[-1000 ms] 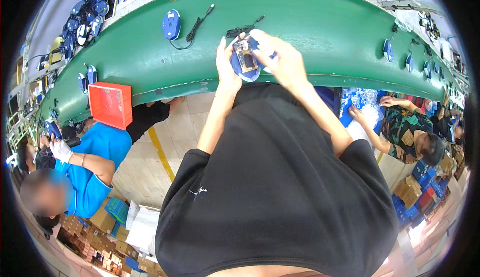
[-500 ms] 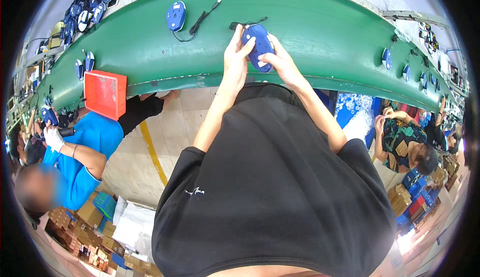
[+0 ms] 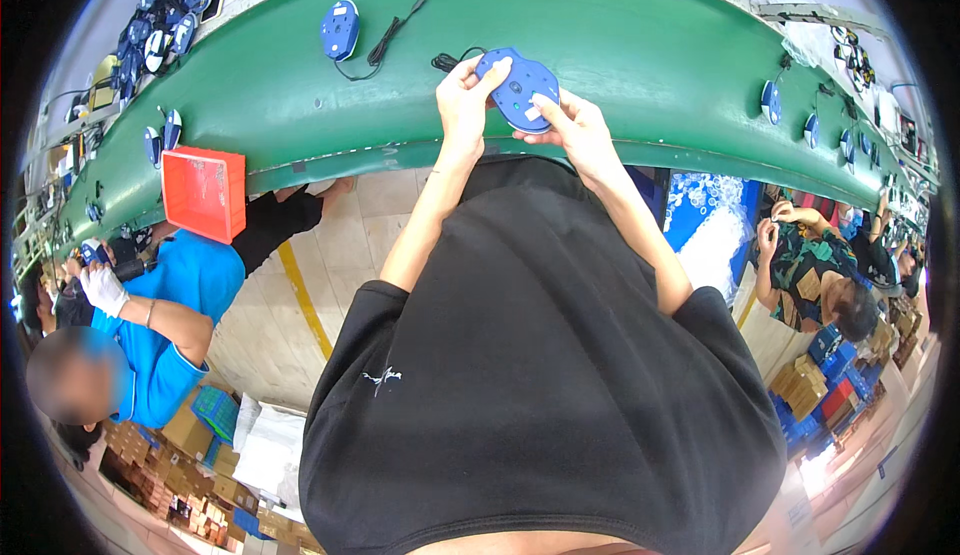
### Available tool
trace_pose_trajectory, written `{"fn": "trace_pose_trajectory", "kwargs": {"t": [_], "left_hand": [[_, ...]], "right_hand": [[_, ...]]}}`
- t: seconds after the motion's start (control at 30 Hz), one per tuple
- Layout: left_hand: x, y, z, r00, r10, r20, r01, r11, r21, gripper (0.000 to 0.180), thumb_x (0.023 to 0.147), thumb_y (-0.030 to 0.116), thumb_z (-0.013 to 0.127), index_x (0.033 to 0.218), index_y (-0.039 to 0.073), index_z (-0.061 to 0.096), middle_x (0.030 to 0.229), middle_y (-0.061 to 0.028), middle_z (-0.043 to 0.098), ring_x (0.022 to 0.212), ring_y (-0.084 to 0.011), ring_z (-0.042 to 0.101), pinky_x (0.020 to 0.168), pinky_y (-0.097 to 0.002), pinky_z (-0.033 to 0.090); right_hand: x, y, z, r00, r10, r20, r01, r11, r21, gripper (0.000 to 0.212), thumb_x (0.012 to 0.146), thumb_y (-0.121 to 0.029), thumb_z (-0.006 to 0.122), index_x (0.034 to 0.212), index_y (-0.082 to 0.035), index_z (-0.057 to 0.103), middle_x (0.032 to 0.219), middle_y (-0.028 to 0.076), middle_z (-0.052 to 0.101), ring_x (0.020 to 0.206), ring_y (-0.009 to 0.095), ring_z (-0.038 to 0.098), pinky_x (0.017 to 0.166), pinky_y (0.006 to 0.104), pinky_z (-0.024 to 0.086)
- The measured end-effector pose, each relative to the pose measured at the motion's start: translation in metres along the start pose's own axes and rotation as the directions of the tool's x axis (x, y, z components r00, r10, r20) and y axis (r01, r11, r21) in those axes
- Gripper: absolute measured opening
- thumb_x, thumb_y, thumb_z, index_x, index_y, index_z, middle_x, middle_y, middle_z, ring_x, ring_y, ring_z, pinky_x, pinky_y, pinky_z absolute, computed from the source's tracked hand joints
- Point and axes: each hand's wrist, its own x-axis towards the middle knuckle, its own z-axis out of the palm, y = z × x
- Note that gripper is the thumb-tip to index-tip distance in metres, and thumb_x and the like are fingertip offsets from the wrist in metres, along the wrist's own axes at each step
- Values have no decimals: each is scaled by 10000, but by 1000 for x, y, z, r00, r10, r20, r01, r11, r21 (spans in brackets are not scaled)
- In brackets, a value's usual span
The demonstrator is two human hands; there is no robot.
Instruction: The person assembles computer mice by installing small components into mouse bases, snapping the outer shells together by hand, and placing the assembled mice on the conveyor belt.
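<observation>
Between my two hands I hold a blue computer mouse (image 3: 516,87) with its underside turned up, over the near part of the green belt. My left hand (image 3: 466,105) grips its left edge, the thumb lying on the underside near the top. On the right side my right hand (image 3: 575,127) holds the lower edge, its thumb beside a small white label. A black cable (image 3: 446,61) lies bundled just behind the mouse. Farther off to the left rests another blue mouse (image 3: 340,31), underside up, with its black cable (image 3: 385,43) and plug beside it.
The green conveyor belt (image 3: 640,65) curves across in front of me. A red bin (image 3: 205,195) stands at its near left edge, beside a co-worker in a blue shirt (image 3: 205,280). More mice (image 3: 770,103) lie along the right. Another person (image 3: 815,265) works there, near a blue container (image 3: 705,195).
The mouse in my hands has turned, its lower end swinging right, and my right thumb now lies by the label. The other mouse and the bin appear slightly farther left.
</observation>
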Motion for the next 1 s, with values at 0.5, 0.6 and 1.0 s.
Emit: {"fn": "trace_pose_trajectory", "kwargs": {"t": [0.5,0.6,1.0], "left_hand": [[10,-9,-2,888,50,457,295,701,-650,427,784,90,709,1170,77,526,1157,-124,574,1131,-310,549,1005,-459,447],[8,-5,1,892,36,451,290,718,-633,448,784,101,737,1178,77,524,1157,-122,572,1155,-313,537,1021,-466,435],[3,12,17,953,-10,302,87,966,-243,356,820,114,734,1108,-28,579,1087,-169,647,977,-201,637,874,-342,522]], "right_hand": [[-23,-14,21,802,-597,-16,338,475,-812,625,786,-117,751,1357,-92,498,1238,125,619,953,204,670,816,318,538],[-18,-9,15,741,-669,57,378,345,-859,603,792,-143,746,1338,-56,505,1164,149,641,898,244,669,803,330,529],[-9,-15,8,905,-368,-212,275,888,-370,494,833,-223,731,1226,38,584,883,99,710,717,84,622,674,255,524]]}}
